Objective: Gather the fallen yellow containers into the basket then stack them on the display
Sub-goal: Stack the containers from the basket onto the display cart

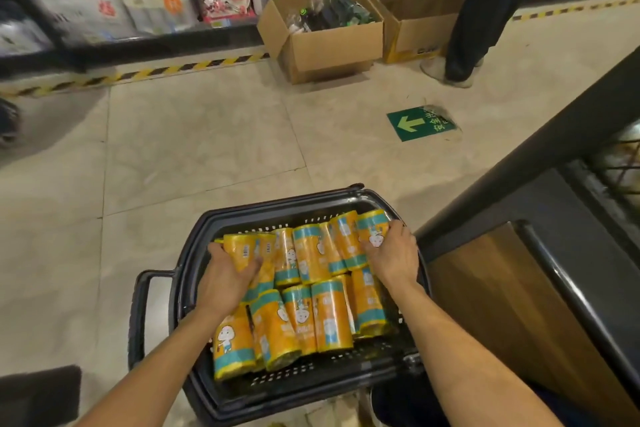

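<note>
2 hands (225, 274) on containers (313, 253) in basket (194, 253)

The basket (194, 274) sits on the floor (194, 149) just in front of the person, with the containers (311, 288) lying inside it in two rows, one behind the other. The left hand (225, 274) rests on the far row's left end, the right hand (391, 253) on its right end. A display unit (519, 305) stands just right of the basket. Across the aisle, two cardboard boxes (325, 42) sit side by side on the floor before the shelves (138, 42), another person's legs (464, 28) right of them. A floor sign (420, 123) lies between boxes and basket.
</note>
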`<state>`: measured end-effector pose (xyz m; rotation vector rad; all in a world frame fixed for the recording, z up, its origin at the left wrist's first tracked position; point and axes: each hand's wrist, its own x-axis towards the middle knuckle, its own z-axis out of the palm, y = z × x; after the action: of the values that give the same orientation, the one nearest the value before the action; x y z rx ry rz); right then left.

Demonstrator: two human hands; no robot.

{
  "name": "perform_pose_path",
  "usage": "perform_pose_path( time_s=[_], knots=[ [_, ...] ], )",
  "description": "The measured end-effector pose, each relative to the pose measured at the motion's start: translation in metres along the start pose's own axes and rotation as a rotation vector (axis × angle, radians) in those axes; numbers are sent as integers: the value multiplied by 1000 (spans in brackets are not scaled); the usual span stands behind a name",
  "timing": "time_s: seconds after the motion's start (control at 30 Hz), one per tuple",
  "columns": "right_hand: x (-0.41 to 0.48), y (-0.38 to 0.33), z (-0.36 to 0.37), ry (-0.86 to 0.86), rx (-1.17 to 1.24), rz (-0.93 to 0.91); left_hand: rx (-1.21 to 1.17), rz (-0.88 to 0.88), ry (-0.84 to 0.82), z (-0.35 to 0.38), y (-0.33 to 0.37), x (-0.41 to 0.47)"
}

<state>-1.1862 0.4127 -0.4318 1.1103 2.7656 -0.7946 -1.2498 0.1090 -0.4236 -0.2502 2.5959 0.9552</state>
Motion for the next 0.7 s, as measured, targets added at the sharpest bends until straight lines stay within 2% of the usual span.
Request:
perform_pose_path(
  time_s=[0.13,0.27,0.53,0.7],
  knots=[
    [-19,0,-23,-95,310,6,-78,30,-43,0,34,-17],
    [-39,-12,-78,-76,477,-15,-168,141,-54,-12,94,-43],
    [-111,-48,-274,199,561,-178,-348,484,-74,-71,254,-115],
    [-172,-39,-389,412,649,-176,-506,680,-244,-102,354,-191]
  ],
)
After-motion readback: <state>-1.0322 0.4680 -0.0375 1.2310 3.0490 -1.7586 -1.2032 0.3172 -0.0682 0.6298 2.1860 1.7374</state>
